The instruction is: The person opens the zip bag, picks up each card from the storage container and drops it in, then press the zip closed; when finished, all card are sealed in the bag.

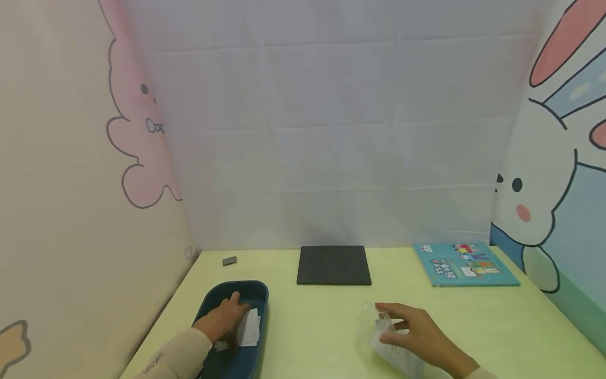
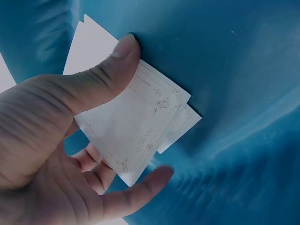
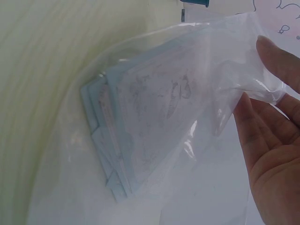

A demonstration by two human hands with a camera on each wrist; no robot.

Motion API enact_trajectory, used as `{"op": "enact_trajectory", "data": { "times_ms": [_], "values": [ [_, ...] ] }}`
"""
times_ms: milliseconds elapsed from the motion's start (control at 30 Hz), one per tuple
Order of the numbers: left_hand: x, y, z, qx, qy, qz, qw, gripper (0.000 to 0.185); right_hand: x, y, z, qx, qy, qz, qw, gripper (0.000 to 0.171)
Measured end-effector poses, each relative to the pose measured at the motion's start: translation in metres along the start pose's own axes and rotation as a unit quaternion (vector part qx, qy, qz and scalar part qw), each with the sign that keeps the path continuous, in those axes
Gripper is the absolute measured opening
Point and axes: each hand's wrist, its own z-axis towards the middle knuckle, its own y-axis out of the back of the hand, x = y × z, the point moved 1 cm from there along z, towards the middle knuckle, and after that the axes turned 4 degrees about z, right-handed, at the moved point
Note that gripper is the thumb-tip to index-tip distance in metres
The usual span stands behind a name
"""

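My left hand (image 1: 226, 318) reaches down into a dark blue plastic bin (image 1: 262, 345) at the left of the table. In the left wrist view its thumb lies across a few small white paper cards (image 2: 136, 110) with printed borders, fingers curled behind them. On the right, my right hand (image 1: 418, 330) pinches the upper edge of a clear plastic bag (image 1: 364, 329) between thumb and fingers. Inside the bag, a stack of pale blue-edged cards (image 3: 154, 103) shows in the right wrist view, with blurred marks on the top one.
Behind the bin lies a small grey block (image 1: 229, 261). A flat black square (image 1: 333, 265) sits at the back middle, and a blue illustrated book (image 1: 466, 266) lies at the back right. White sheeting (image 1: 331, 158) rises behind the table, with cartoon-printed walls on both sides.
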Motion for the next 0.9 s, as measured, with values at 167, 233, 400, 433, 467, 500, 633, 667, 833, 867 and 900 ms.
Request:
{"op": "enact_trajectory", "data": {
  "times_ms": [167, 233, 400, 433, 467, 500, 633, 667, 833, 867, 900],
  "values": [
    [-0.004, 0.001, -0.008, 0.016, 0.016, -0.006, 0.9997, 0.090, 0.000, 0.000, -0.003, 0.003, -0.006, 0.008, 1.000, 0.065],
    [-0.005, 0.002, -0.010, 0.024, 0.020, 0.010, 0.9995, 0.090, 0.001, 0.000, -0.003, 0.003, -0.007, 0.008, 1.000, 0.065],
    [-0.007, 0.004, -0.008, 0.048, 0.030, 0.061, 0.9965, 0.098, 0.004, 0.001, -0.003, 0.002, -0.016, -0.001, 1.000, 0.067],
    [-0.007, 0.004, -0.007, 0.053, 0.032, 0.067, 0.9959, 0.100, 0.004, 0.001, -0.002, 0.001, -0.020, -0.003, 1.000, 0.067],
    [-0.006, 0.004, -0.005, 0.056, 0.033, 0.074, 0.9951, 0.102, 0.004, 0.001, -0.002, 0.000, -0.022, -0.005, 1.000, 0.067],
    [-0.006, 0.004, -0.004, 0.057, 0.033, 0.081, 0.9945, 0.101, 0.004, 0.001, -0.002, -0.001, -0.024, -0.007, 1.000, 0.067],
    [-0.002, 0.007, 0.000, 0.056, 0.024, 0.102, 0.9929, 0.102, 0.004, 0.001, -0.002, -0.002, -0.023, -0.007, 1.000, 0.067],
    [-0.001, 0.009, -0.001, 0.052, 0.019, 0.102, 0.9932, 0.102, 0.004, 0.001, -0.002, -0.002, -0.022, -0.006, 1.000, 0.067],
    [0.001, 0.023, -0.008, -0.001, -0.014, 0.037, 0.9992, 0.100, 0.003, 0.000, -0.002, -0.005, -0.023, 0.001, 1.000, 0.069],
    [0.001, 0.027, -0.010, -0.013, -0.021, 0.019, 0.9995, 0.100, 0.003, 0.000, -0.002, -0.005, -0.024, 0.001, 1.000, 0.069],
    [0.000, 0.030, -0.012, -0.023, -0.026, -0.002, 0.9994, 0.098, 0.003, -0.001, -0.002, -0.006, -0.025, 0.002, 1.000, 0.069]
  ]
}}
